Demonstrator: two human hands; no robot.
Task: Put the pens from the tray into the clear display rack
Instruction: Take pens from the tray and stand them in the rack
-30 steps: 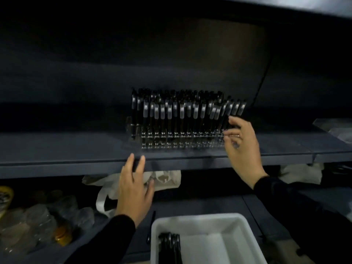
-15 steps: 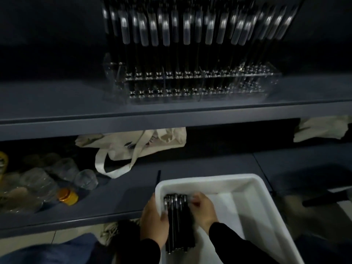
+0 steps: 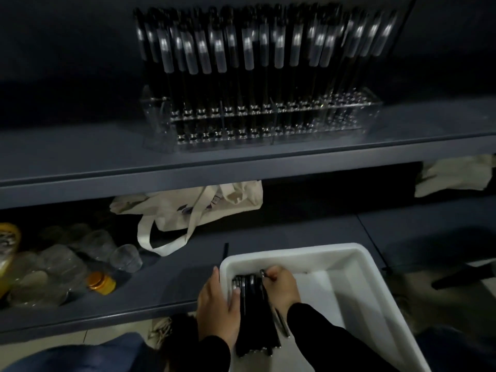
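Note:
A white plastic tray [image 3: 357, 267] sits low in front of me with a bundle of black pens [image 3: 253, 318] lying along its left side. My left hand [image 3: 218, 304] grips the tray's left rim, its fingers reaching in against the pens. My right hand [image 3: 281, 287] is inside the tray, fingers curled round a pen at the top of the bundle. The clear display rack [image 3: 268, 116] stands on the upper shelf, packed with several upright black pens with frosted caps.
A cream tote bag [image 3: 198, 210] lies on the lower shelf under the rack. Clear plastic cups [image 3: 80, 253] and an orange-lidded jar [image 3: 102, 284] sit at the left. More pale cloth [image 3: 453, 178] is at the right. A single black pen [image 3: 225, 253] lies beside the tray.
Both hands left the upper shelf and rack and dropped to the tray. In the last half second my right hand has closed on a pen and lifted its tip slightly.

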